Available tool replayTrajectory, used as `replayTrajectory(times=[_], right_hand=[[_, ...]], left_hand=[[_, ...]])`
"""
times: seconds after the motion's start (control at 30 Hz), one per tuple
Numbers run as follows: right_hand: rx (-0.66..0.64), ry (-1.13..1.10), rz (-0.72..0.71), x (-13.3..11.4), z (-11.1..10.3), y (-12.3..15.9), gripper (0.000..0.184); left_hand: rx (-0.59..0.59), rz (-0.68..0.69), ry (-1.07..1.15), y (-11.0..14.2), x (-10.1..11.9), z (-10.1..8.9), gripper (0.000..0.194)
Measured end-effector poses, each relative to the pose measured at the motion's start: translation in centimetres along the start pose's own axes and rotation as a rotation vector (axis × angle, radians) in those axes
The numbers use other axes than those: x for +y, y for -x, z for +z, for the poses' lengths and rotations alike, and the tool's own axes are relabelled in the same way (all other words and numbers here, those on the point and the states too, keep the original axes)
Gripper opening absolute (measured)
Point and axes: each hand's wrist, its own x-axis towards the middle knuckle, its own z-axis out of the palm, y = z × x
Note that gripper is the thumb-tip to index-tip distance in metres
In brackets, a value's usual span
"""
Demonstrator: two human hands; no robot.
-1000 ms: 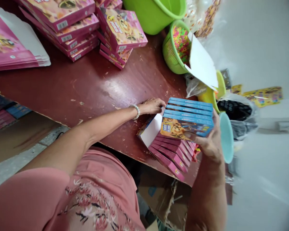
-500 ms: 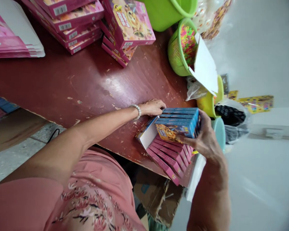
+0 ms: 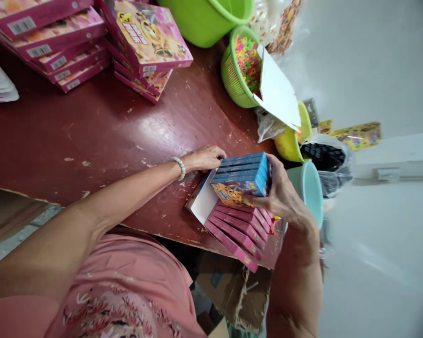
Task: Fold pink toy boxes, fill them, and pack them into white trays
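Head view, starting at the far left: a pile of flat white-edged sheets (image 3: 0,80) on the table (image 3: 102,136) is cut off by the frame, so I see only one end of it. Next to it stands a stack of pink packs (image 3: 59,43), cropped at the top, and beside that a second pink stack (image 3: 151,40), its rear packs mostly hidden. A cardboard box (image 3: 229,293) sits in shadow below the table edge, its contents hard to make out.

The left hand (image 3: 205,158), a beaded bracelet (image 3: 179,168) at its wrist, is loosely curled at the near end of an open carton (image 3: 201,203). Its fingertips are hidden, and I can't tell whether they grip anything. A row of blue boxes (image 3: 241,171) is over the carton, above the fanned-out slim pink boxes (image 3: 238,230); whether its underside rests on anything is out of my sight. A green tub (image 3: 211,21) is cropped at the top, and a white card (image 3: 278,91) covers part of a green basket (image 3: 234,70) of small coloured pieces.

The right hand (image 3: 287,195) is closed around the blue boxes' right end, thumb across the front, the other fingers mostly concealed behind. Past it, the arm and hand partly block a pale blue tub (image 3: 312,192), and a clear bag (image 3: 326,157) holds something dark I can't identify.
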Motion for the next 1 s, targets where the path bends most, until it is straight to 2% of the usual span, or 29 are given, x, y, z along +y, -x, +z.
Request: replayTrajectory(times=[0.1,0.27,0.57,0.8,0.9,1.0], right_hand=[[-0.001,-0.014,-0.034,0.5,0.1,0.0,0.121],[-0.009,-0.016,-0.041,0.6,0.5,0.0,0.121],[0.005,0.058,-0.062,0.5,1.3,0.4,0.123],[0.119,0.158,-0.071,-1.7,2.7,2.1,0.114],[0.119,0.18,-0.096,-2.1,2.9,2.3,0.113],[0.063,0.19,-0.115,-2.0,3.1,1.9,0.112]], left_hand=[[-0.056,-0.04,0.087,0.1,0.1,0.0,0.034],[-0.09,-0.112,0.075,0.3,0.8,-0.4,0.036],[-0.059,-0.083,-0.005,0.8,1.2,-0.5,0.037],[-0.036,-0.056,-0.102,0.3,0.8,-0.2,0.028],[-0.031,-0.06,-0.141,0.3,0.8,-0.1,0.029],[-0.029,-0.055,-0.164,0.3,1.0,-0.1,0.028]])
